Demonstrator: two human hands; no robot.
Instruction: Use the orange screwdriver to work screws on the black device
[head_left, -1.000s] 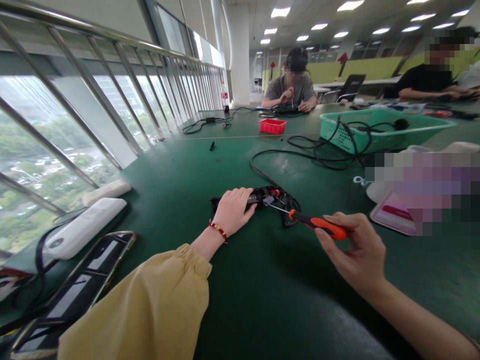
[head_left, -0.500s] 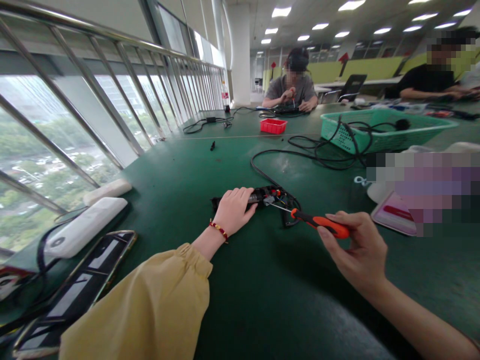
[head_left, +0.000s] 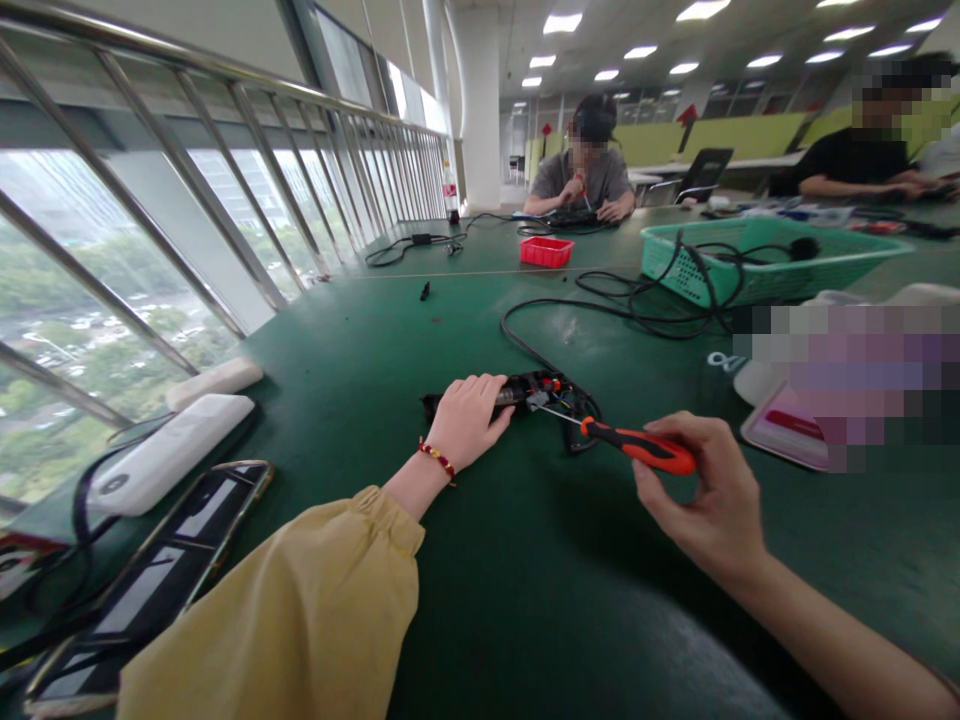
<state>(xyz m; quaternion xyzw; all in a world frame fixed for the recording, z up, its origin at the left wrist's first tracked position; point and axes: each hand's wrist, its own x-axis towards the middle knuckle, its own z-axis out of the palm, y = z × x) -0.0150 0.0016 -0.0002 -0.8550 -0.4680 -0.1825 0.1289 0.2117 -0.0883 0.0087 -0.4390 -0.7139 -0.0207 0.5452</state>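
My left hand (head_left: 466,420) is closed over a dark, opened electrical device (head_left: 517,391) lying on the green table (head_left: 360,370). Wires and small red and grey parts show at the device's right end, and a black cable (head_left: 529,350) runs close by that end. My right hand (head_left: 709,490) grips the orange-and-black handle of a screwdriver (head_left: 637,447). The screwdriver's thin shaft points left, its tip at the grey part in the device; whether it sits in a screw is too small to tell.
A green plastic basket (head_left: 675,268) holding black cable stands at the right back, beside a small red tray (head_left: 546,252). A phone (head_left: 157,580) and a white power-bank-like device (head_left: 176,452) lie at left. A co-worker (head_left: 585,170) sits at the far end.
My right hand's fingers and wrist have shifted slightly left and turned on the screwdriver's handle, while its tip stays at the same part. My left hand has not moved.
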